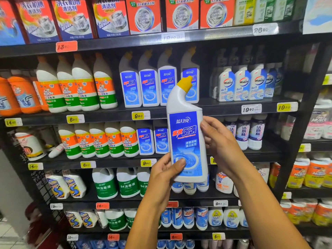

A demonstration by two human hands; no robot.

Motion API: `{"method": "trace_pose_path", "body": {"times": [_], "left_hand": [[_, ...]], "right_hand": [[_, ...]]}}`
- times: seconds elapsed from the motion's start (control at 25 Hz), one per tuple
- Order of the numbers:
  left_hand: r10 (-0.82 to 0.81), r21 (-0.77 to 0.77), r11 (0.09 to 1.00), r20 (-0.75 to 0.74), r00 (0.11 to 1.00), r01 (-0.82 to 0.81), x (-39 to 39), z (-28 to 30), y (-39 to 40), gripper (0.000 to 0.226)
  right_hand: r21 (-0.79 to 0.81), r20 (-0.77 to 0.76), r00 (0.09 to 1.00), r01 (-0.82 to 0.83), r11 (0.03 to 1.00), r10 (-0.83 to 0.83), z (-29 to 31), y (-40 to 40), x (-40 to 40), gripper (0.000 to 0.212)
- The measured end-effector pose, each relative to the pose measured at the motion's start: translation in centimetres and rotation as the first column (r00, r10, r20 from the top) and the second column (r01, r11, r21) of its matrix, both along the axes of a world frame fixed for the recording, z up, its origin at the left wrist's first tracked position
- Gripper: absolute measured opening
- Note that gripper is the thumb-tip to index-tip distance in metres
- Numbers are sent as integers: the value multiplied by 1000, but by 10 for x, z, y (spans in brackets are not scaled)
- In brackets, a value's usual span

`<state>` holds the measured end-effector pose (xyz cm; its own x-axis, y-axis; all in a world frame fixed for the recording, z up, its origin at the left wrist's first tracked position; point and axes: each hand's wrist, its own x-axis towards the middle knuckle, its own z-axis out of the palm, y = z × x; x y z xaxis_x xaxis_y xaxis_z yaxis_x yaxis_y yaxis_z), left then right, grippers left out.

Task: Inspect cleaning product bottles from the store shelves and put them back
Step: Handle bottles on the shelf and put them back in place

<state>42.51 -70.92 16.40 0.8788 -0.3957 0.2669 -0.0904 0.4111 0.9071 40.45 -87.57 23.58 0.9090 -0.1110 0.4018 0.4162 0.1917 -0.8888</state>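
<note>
Bottle (186, 141) with yellow cap and blue label, up in front of the shelves (161, 112), tilted slightly, left hand (167, 174) gripping its bottom, right hand (218, 141) curled round its side, probably toilet cleaner.

A black metal shelving unit (161, 40) fills the view, with several tiers stacked one above another. Each tier edge carries price tags: yellow tags (74, 119), white tags (251, 109) and red tags (66, 46). A black upright post (309, 112) separates this unit from a neighbouring shelf bay (316, 141) at the right. A black wire grid panel (45, 187) closes the left end of the unit. A pale wall surface (12, 186) stands beside it, above a light tiled floor (9, 236). Lighting is even and bright.
</note>
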Motion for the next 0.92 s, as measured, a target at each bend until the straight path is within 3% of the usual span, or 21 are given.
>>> {"method": "trace_pose_path", "body": {"times": [0.12, 0.32, 0.48, 0.6, 0.76, 0.92], "left_hand": [[-140, -75, 988, -80, 987, 134, 0, -5, 2, 56], [-218, -154, 968, -122, 968, 198, 1, -6, 5, 60], [-357, -338, 899, -201, 912, 277, 2, -5, -3, 64], [-434, -398, 859, -235, 869, 321, 4, -2, -10, 76], [-337, -232, 922, -85, 938, 310, 13, 0, -9, 73], [-228, -36, 973, -5, 974, 228, 17, 3, -8, 68]], "right_hand": [[-32, -34, 998, -52, 998, 51, 1, 1, -1, 41], [-31, -29, 996, -90, 995, 89, 0, 5, -2, 45], [-23, -60, 979, -194, 981, 192, 1, 13, 4, 62], [-30, -59, 986, -157, 987, 156, 5, 16, 7, 50], [-98, 35, 999, 16, 995, -13, 11, 13, 10, 58], [-114, 59, 998, 34, 993, -27, 12, 13, 11, 57]]}}
